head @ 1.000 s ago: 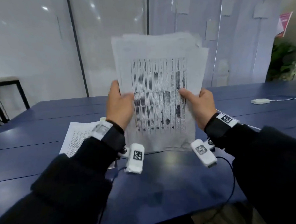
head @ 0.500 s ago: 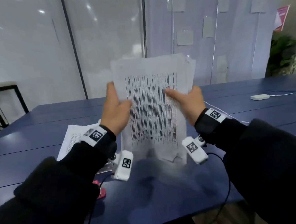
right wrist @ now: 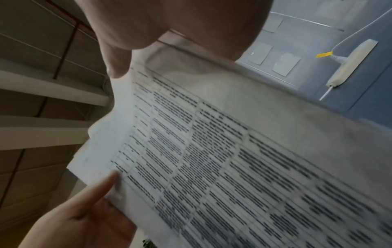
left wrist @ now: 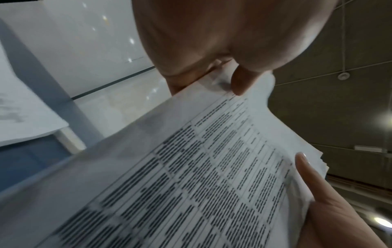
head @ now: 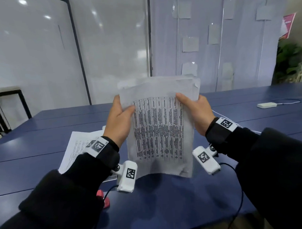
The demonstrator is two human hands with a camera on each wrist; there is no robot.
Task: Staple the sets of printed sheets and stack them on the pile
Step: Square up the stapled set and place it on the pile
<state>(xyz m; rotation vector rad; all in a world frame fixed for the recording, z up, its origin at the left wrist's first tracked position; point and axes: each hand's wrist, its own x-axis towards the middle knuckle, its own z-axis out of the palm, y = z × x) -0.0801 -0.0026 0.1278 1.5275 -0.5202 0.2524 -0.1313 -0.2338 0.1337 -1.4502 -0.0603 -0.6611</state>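
Note:
I hold a set of printed sheets (head: 159, 129) upright, its bottom edge resting on the blue table (head: 168, 201). My left hand (head: 119, 118) grips its left edge with the thumb on the front, and my right hand (head: 194, 110) grips the right edge likewise. The wrist views show the same sheets (left wrist: 201, 176) (right wrist: 233, 159) pinched near the top. A pile of printed sheets (head: 78, 149) lies flat on the table behind my left forearm. A pink-red stapler (head: 103, 199) peeks out below my left wrist, mostly hidden by the sleeve.
A white power strip (head: 267, 105) with its cable lies at the far right of the table. Glass partition walls stand behind the table. A dark-framed stool (head: 4, 108) is at the far left, and a plant (head: 291, 61) at the far right.
The set has come down from a raised position until its bottom edge meets the table. Both hands now hold it nearer its top. The sheet edges look more even.

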